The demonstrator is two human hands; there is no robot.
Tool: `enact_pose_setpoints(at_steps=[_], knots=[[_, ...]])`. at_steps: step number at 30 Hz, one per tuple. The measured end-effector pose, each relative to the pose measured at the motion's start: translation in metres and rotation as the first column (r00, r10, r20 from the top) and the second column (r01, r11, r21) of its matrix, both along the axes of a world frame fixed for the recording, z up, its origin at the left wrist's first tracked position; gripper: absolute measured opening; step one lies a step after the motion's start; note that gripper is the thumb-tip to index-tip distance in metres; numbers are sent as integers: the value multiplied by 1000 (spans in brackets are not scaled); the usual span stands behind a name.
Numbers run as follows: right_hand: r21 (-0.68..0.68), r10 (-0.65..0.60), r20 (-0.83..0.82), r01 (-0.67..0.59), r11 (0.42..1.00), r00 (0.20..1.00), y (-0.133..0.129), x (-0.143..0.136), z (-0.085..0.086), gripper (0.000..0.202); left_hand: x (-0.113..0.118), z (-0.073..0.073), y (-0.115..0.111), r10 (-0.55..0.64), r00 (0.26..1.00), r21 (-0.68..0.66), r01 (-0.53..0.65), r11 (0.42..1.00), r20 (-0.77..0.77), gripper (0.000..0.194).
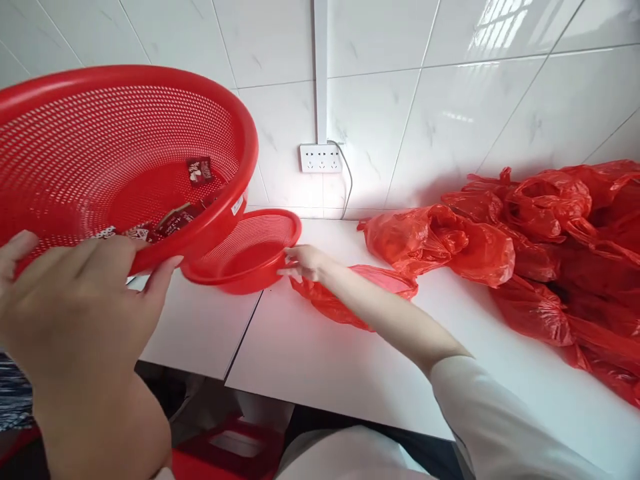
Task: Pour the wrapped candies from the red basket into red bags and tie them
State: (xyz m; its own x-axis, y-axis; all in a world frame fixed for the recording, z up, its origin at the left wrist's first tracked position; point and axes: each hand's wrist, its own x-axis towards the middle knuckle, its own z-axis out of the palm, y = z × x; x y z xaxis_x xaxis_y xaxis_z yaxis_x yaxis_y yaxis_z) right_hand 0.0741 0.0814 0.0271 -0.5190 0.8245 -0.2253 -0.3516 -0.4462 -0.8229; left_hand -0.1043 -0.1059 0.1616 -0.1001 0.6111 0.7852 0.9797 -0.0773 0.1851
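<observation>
My left hand (75, 287) is closed over the near rim of a large red perforated plastic basket (220, 100), which it holds tilted at the upper left. Several small dark red printed packets (200, 171) lie inside it, some partly hidden behind the rim and my fingers. Beyond and below, a second red basket (240, 270) rests on the white table; the raised basket hides part of it. My right hand (303, 262) has its fingers at that basket's right rim, apparently pinching it. Under my right forearm lies a red plastic bag (345, 310).
Many red plastic bags (540, 220) are heaped along the right side of the white table (320, 373). A tiled wall stands behind, with a power strip (321, 159) and a grey cable. A seam splits the tabletop. Below its front edge is a red stool (230, 443).
</observation>
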Motion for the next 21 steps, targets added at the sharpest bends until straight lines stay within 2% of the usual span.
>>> enact_pose_setpoints(at_steps=[3, 7, 9, 12, 14, 16, 21], knots=[[-7, 97, -10, -97, 995, 995, -11, -39, -10, 6, 7, 3, 12, 100, 960, 42, -92, 995, -261, 24], [-10, 273, 17, -273, 962, 962, -30, -61, -28, 29, 15, -2, 39, -4, 956, 23, 11, 1000, -294, 17], [52, 442, 81, -447, 893, 893, -41, -56, -38, 40, 22, -10, 55, -59, 952, -8, 60, 998, -301, 16], [191, 671, 197, -699, 689, 715, -60, -31, -46, 40, 36, -26, 82, -157, 944, -62, 145, 987, -291, 13], [234, 720, 266, -767, 597, 641, -75, -6, -46, 36, 46, -39, 101, -234, 939, -103, 215, 971, -253, 11], [269, 706, 344, -785, 558, 619, -91, 25, -41, 34, 55, -53, 121, -310, 926, -148, 283, 948, -215, 11], [386, 573, 522, -775, 501, 631, -132, 113, -31, 38, 67, -93, 163, -438, 892, -216, 408, 887, -113, 12]])
